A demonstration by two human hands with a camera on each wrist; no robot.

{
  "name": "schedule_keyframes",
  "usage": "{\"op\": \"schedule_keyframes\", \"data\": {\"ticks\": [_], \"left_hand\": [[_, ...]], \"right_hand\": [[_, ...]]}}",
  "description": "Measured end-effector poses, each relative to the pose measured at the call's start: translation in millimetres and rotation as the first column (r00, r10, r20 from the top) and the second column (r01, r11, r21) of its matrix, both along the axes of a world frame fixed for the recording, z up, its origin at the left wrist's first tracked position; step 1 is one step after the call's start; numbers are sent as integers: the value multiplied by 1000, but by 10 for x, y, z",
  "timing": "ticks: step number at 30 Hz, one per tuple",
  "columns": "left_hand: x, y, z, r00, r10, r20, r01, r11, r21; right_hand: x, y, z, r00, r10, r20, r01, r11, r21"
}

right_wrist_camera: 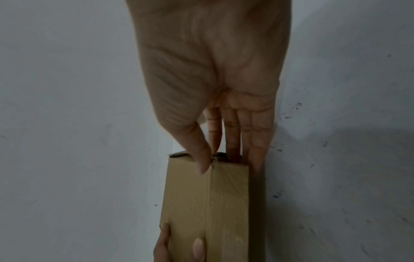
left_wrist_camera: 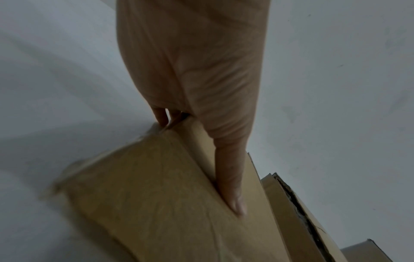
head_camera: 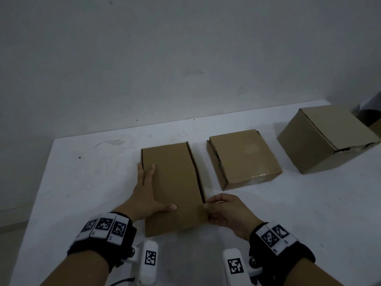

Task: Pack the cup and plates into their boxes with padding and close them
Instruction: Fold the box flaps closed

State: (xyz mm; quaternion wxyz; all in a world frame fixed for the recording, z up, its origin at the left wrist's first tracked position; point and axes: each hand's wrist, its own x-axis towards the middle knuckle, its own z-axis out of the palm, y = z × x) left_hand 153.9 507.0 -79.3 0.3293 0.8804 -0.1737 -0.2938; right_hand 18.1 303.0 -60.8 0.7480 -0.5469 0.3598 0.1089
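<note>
A flat brown cardboard box [head_camera: 175, 182] lies lengthwise on the white table [head_camera: 82, 182] in front of me, its lid down. My left hand [head_camera: 147, 193] rests on the lid's left part with straight fingers along the left edge and the thumb [left_wrist_camera: 230, 177] flat on top. My right hand [head_camera: 208, 204] pinches the box's near right corner, where the side flap meets the lid; in the right wrist view the thumb [right_wrist_camera: 201, 159] lies on top and fingers reach into the end slot of the box [right_wrist_camera: 206, 203]. No cup, plate or padding shows.
A smaller square cardboard box [head_camera: 245, 157] sits just right of the flat one, lid down. A taller cardboard box [head_camera: 325, 139] stands at the far right, its lid slightly gaping. A plain wall runs along the table's far edge.
</note>
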Motion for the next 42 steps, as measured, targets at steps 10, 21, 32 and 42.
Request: {"op": "schedule_keyframes", "data": {"ticks": [10, 21, 32, 42], "left_hand": [[11, 11, -6, 1000, -10, 10, 10, 1000, 5], [-14, 1, 20, 1000, -10, 21, 10, 1000, 8], [6, -19, 35, 1000, -2, 7, 2, 1000, -18], [-128, 398, 28, 851, 447, -274, -509, 831, -225]], "right_hand": [[21, 0, -150, 999, 51, 13, -45, 950, -309], [50, 107, -111, 914, 383, -135, -330, 508, -795], [120, 74, -97, 696, 524, -491, -516, -112, -849], [355, 59, 100, 460, 718, -522, -396, -360, -845]]}}
